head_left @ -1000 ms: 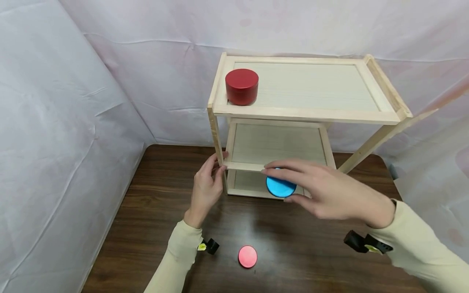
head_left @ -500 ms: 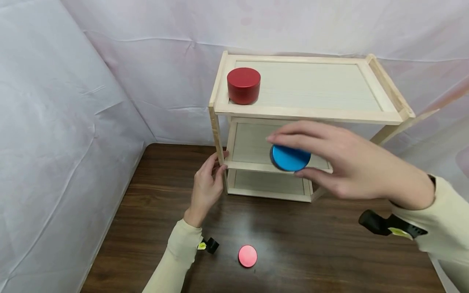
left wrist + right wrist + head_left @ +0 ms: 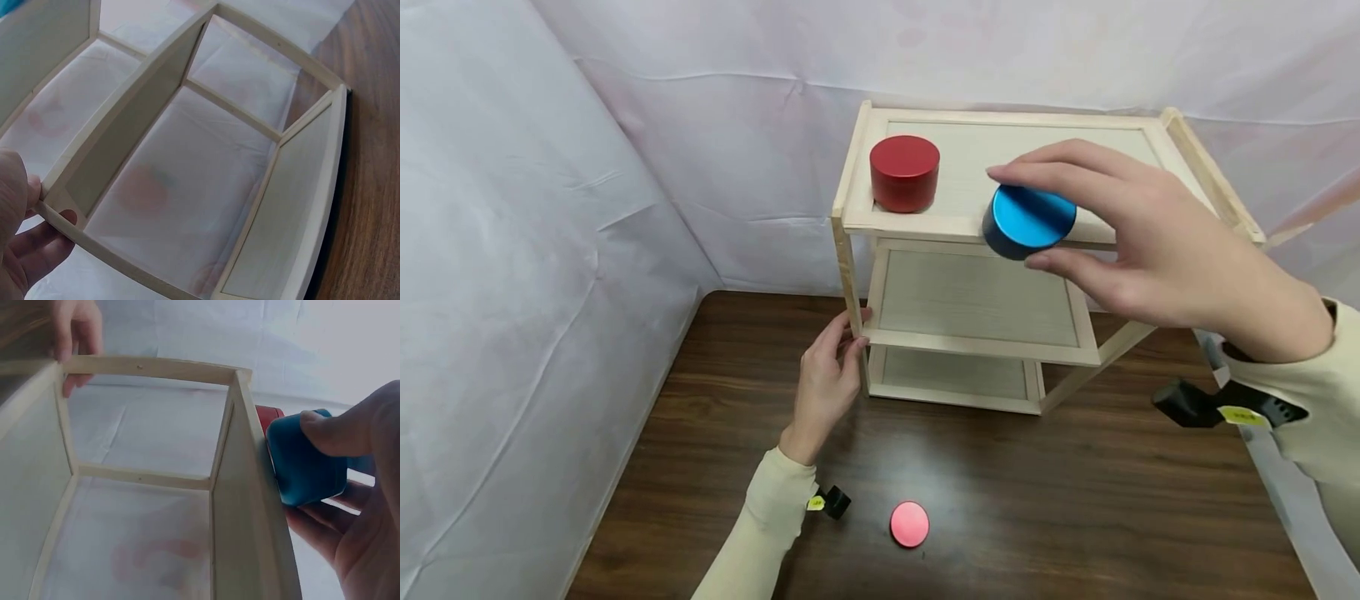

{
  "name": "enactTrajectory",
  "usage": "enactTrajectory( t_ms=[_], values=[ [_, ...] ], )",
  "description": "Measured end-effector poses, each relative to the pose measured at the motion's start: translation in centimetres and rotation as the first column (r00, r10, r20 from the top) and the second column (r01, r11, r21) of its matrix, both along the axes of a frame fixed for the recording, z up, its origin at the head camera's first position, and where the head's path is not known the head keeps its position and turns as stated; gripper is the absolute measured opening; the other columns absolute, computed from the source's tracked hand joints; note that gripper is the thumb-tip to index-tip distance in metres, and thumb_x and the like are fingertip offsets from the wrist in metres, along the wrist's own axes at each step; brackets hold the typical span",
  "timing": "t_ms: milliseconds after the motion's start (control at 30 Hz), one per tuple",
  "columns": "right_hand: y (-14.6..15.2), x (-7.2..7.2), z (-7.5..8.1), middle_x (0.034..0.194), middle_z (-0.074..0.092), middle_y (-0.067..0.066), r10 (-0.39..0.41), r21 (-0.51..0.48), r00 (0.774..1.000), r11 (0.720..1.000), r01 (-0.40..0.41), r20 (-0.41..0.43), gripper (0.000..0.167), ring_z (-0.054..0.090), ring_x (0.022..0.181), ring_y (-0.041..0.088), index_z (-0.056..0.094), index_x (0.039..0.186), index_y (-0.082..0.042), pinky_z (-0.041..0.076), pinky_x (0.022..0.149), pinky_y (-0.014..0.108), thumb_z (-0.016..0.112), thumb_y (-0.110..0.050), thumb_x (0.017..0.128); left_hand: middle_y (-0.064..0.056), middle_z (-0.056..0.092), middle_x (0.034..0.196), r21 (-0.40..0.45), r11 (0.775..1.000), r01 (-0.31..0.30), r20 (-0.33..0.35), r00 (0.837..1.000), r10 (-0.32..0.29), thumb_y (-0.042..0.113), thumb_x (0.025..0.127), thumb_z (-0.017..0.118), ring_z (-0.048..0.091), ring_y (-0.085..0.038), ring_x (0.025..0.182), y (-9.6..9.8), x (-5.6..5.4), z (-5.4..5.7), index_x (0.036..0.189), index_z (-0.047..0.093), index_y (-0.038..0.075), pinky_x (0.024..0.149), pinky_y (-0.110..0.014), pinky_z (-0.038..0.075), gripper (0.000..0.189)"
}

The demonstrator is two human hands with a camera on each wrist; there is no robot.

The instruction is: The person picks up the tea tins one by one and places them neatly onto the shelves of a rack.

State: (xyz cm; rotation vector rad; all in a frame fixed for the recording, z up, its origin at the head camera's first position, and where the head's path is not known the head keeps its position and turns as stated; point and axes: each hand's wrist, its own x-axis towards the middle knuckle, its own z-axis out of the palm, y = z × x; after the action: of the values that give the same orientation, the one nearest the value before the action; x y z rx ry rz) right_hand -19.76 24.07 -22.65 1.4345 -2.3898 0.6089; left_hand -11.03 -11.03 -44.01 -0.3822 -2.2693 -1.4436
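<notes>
In the head view a blue round tin (image 3: 1033, 218) is pinched between the thumb and fingers of my right hand (image 3: 1150, 237). It overlaps the front edge of the top shelf. The right wrist view shows the blue tin (image 3: 306, 459) close beside that shelf's edge. My left hand (image 3: 829, 375) grips the front left post of the wooden shelf rack (image 3: 977, 343) at middle-shelf height. In the left wrist view the thumb and fingers of the left hand (image 3: 31, 237) are round that post. A larger red round tin (image 3: 905, 175) stands on the top shelf's left end.
A small pink round tin (image 3: 909, 524) sits on the dark wooden table (image 3: 1037, 500) in front of the rack. White cloth (image 3: 737, 150) hangs behind the rack and along the left side.
My right hand has lifted the blue tin from in front of the lowest shelf, past the middle one, up to the top shelf's front edge. The left hand keeps its grip on the post.
</notes>
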Motion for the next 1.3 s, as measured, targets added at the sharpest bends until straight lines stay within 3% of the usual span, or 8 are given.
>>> enactTrajectory(
  t_ms=[133, 267, 400, 600, 867, 1300],
  values=[
    [-1.4, 1.4, 1.9, 0.158, 0.052, -0.006, -0.085, 0.037, 0.996, 0.996, 0.085, 0.006, 0.087, 0.055, 0.137, 0.02, 0.048, 0.16, -0.028, 0.046, 0.115, 0.026, 0.091, -0.017, 0.084, -0.014, 0.072, 0.129, -0.003, 1.0, -0.003, -0.006, 1.0, 0.003, 0.0, 0.102, 0.067, 0.074, -0.027, 0.103, 0.1, 0.1, 0.0, 0.141, 0.063, 0.007, 0.088, -0.044, 0.064, 0.04],
    [-3.4, 3.2, 4.2, 0.156, 0.054, 0.0, -0.118, 0.046, 0.993, 0.992, 0.117, 0.01, 0.081, 0.054, 0.138, 0.025, 0.05, 0.159, -0.027, 0.039, 0.118, 0.02, 0.084, -0.005, 0.089, -0.015, 0.072, 0.128, -0.004, 1.0, -0.01, -0.014, 1.0, 0.01, -0.001, 0.101, 0.067, 0.074, -0.026, 0.103, 0.1, 0.2, 0.0, 0.14, 0.063, 0.003, 0.087, -0.043, 0.064, 0.039],
    [-4.5, 4.0, 5.3, 0.154, 0.056, 0.01, -0.183, 0.048, 0.982, 0.982, 0.181, 0.042, 0.075, 0.056, 0.132, 0.031, 0.052, 0.157, -0.019, 0.038, 0.115, 0.02, 0.08, -0.001, 0.09, -0.015, 0.072, 0.129, -0.003, 1.0, -0.006, -0.009, 1.0, 0.006, -0.002, 0.101, 0.066, 0.074, -0.028, 0.103, 0.0, 0.2, 0.0, 0.14, 0.063, 0.001, 0.087, -0.041, 0.064, 0.039],
    [-4.7, 3.6, 5.4, 0.157, 0.053, 0.015, -0.23, 0.078, 0.969, 0.972, 0.224, 0.088, 0.067, 0.055, 0.13, 0.035, 0.049, 0.159, -0.017, 0.044, 0.11, 0.056, 0.073, -0.007, 0.098, -0.013, 0.072, 0.128, 0.001, 1.0, -0.004, -0.003, 1.0, 0.004, -0.002, 0.101, 0.067, 0.074, -0.03, 0.102, 0.0, 0.2, -0.1, 0.14, 0.063, 0.001, 0.087, -0.042, 0.064, 0.039],
    [-4.8, 3.2, 4.8, 0.159, 0.049, 0.014, -0.201, 0.075, 0.971, 0.978, 0.193, 0.127, 0.062, 0.052, 0.131, 0.037, 0.047, 0.16, -0.019, 0.043, 0.108, 0.059, 0.067, -0.012, 0.102, -0.013, 0.072, 0.126, 0.023, 1.0, 0.0, -0.009, 1.0, 0.001, -0.002, 0.1, 0.067, 0.074, -0.029, 0.101, -0.1, 0.2, -0.1, 0.139, 0.063, 0.001, 0.086, -0.05, 0.064, 0.039],
    [-5.2, 3.1, 4.5, 0.156, 0.05, 0.015, -0.2, 0.059, 0.972, 0.979, 0.193, 0.127, 0.062, 0.052, 0.127, 0.037, 0.046, 0.16, -0.016, 0.043, 0.105, 0.059, 0.066, -0.008, 0.101, -0.013, 0.073, 0.125, -0.007, 1.0, -0.01, 0.015, 1.0, 0.01, 0.0, 0.102, 0.066, 0.074, -0.026, 0.105, -0.2, 0.2, -0.1, 0.142, 0.063, 0.007, 0.088, -0.042, 0.064, 0.04]
  ],
)
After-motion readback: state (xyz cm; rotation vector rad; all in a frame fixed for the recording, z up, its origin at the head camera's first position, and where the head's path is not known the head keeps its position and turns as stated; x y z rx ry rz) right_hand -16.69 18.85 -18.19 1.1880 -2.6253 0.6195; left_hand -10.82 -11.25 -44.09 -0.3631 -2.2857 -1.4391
